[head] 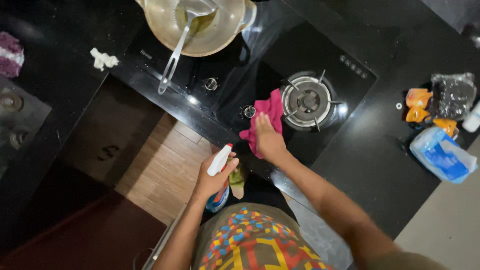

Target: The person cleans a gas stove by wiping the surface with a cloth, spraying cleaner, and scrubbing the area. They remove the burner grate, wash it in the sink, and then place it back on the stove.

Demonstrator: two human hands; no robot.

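My right hand (268, 139) presses a magenta cloth (270, 111) flat on the black glass stove top (330, 55), just left of the right burner (308, 100). My left hand (212, 176) grips a spray bottle (220, 172) with a white and red nozzle, held over the stove's front edge, nozzle pointing up toward the cloth. A control knob (249, 111) sits beside the cloth.
A large metal pot (160, 20) with a ladle (176, 54) stands on the left burner. A crumpled white scrap (103, 59) lies on the black counter at left. Orange packets (418, 105), a clear bag (454, 93) and a blue packet (442, 154) lie at right.
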